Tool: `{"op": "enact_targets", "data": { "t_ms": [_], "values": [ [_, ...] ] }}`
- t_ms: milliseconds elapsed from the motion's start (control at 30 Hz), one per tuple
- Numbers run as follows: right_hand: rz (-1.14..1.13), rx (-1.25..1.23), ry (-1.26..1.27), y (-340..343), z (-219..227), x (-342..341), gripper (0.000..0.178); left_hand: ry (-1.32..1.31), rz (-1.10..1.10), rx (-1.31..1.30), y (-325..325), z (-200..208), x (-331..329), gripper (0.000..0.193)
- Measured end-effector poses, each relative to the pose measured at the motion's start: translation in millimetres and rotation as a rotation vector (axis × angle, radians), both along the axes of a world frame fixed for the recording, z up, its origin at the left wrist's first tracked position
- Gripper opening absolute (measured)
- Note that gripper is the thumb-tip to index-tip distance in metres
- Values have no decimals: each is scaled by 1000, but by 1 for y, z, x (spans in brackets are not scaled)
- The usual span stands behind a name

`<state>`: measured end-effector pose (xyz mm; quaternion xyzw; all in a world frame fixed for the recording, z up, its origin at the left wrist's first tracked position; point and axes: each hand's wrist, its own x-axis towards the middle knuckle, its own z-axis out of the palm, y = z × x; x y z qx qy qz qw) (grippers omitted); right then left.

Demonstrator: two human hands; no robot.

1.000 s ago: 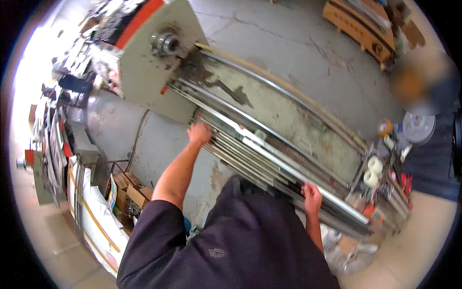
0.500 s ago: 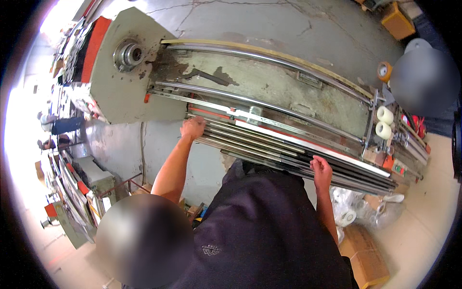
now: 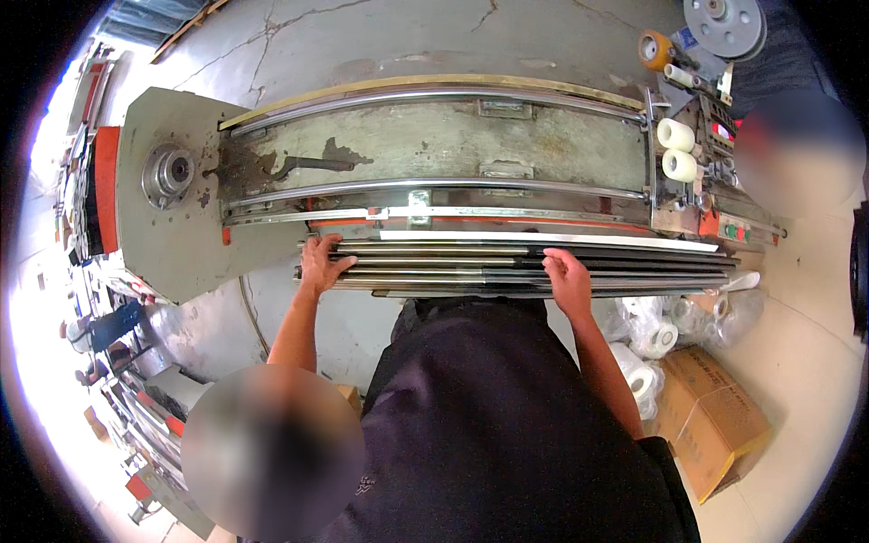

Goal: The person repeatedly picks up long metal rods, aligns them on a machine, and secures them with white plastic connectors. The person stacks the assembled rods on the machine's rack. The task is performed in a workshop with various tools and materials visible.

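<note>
A row of long metal rods (image 3: 416,260), silvery on the left and dark on the right, lies side by side across my front, along the machine's near edge. My left hand (image 3: 319,264) is closed over the rods near their left ends, its fingers bent over a rod at the far side and its thumb pointing right. Right of the row's middle, my right hand (image 3: 569,281) has its fingers curled together with the tips at the rods. What those fingers hold, if anything, is hidden. A white strip (image 3: 552,241) runs along the rods' far side.
Beyond the rods stretches a long machine bed (image 3: 425,140) with round rails (image 3: 434,186) and a loose dark tool (image 3: 312,166). A chuck (image 3: 169,176) sits at its left. Right are white rollers (image 3: 677,135), a control panel (image 3: 735,230), wrapped rolls (image 3: 654,338) and a carton (image 3: 711,421).
My view has turned, so the machine and rods now appear more level and farther left. My left thumb now shows stretched along the rods. My right fingers have come farther over the rods.
</note>
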<state>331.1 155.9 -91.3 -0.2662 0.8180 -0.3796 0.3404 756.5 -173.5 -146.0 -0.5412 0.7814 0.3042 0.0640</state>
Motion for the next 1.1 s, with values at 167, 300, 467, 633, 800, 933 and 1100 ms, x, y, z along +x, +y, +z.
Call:
{"op": "enact_targets", "data": {
  "t_ms": [167, 300, 467, 633, 800, 933, 1100],
  "values": [
    [24, 41, 68, 3, -8, -11, 23, 92, -350, -28, -21, 17, -9, 42],
    [28, 87, 130, 7, -7, -15, 23, 130, -159, 138, -28, 17, 3, 40],
    [-37, 95, 100, 21, -12, -14, 23, -90, -425, 82, -36, 23, -5, 34],
    [1, 106, 164, 18, -7, -9, 23, -283, -806, -6, -51, 20, -14, 34],
    [214, 150, 496, 17, -11, -12, 30, -257, -879, 10, -58, 11, -9, 35],
    [352, 80, 674, 16, -5, -21, 39, -253, -904, 16, -59, 11, -9, 36],
    [360, 108, 677, 22, -6, -35, 42, -178, -925, -109, -55, 15, -1, 38]
  ]
}}
